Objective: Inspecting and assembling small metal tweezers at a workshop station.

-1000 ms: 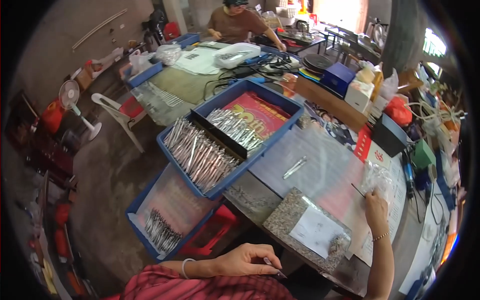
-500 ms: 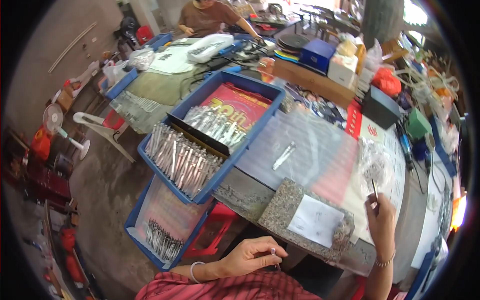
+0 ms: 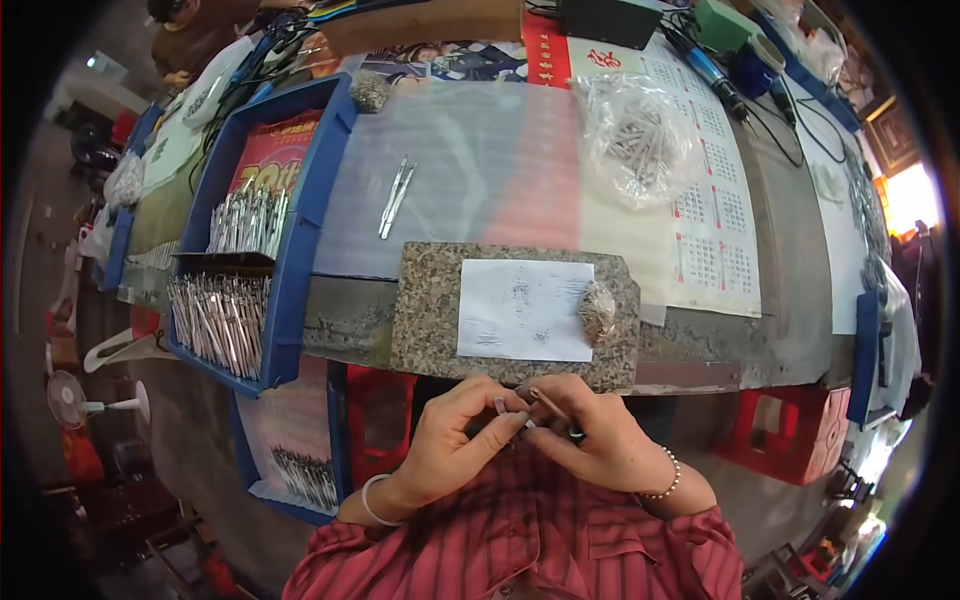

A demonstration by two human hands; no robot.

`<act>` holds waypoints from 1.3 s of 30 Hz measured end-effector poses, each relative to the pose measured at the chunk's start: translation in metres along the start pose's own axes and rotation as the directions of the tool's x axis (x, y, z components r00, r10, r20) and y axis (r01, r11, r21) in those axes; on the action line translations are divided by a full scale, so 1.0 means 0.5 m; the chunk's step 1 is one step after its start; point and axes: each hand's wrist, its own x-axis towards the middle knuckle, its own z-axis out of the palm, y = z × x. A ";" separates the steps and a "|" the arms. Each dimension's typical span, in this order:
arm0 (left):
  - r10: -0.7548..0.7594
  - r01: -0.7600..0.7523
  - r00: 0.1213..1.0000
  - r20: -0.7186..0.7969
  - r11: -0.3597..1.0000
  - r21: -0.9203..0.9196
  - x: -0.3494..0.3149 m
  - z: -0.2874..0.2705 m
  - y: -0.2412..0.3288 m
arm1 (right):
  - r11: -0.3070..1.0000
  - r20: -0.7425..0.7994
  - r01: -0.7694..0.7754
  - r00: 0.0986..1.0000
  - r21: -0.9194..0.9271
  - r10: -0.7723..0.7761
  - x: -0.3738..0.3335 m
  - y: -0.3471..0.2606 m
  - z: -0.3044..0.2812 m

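Close together in front of my body, just off the table's near edge, are my two hands. My left hand pinches a slim silvery metal piece between thumb and fingers. In my right hand is a thin brownish stick-like piece, its tip close to my left fingertips. Fingers hide most of both pieces. Beyond them a speckled stone slab bears a smudged white sheet and a rounded stone lump. A pair of tweezers lies on the plastic-covered tabletop.
At left a blue tray holds many slim metal pieces around a dark divider; a lower blue tray holds more. A clear bag of small metal parts lies to the right. Red stools stand below the table.
My right hand has come back from beside the clear bag to meet my left hand, bringing the thin stick-like piece. The view has turned right and downward.
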 end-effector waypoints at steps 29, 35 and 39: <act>-0.092 0.009 0.989 -0.113 0.812 -0.583 -0.016 0.020 -0.042 | 0.948 -0.187 0.222 0.946 -0.228 -0.266 -0.021 0.011 0.035; -0.039 -0.039 0.988 -0.151 0.878 -0.477 -0.018 0.016 -0.046 | 0.925 -0.164 0.267 0.934 -0.270 -0.317 -0.014 0.014 0.057; -0.057 -0.014 0.991 -0.125 0.864 -0.504 -0.020 0.003 -0.050 | 0.881 -0.143 0.293 0.919 -0.371 -0.366 -0.012 0.027 0.068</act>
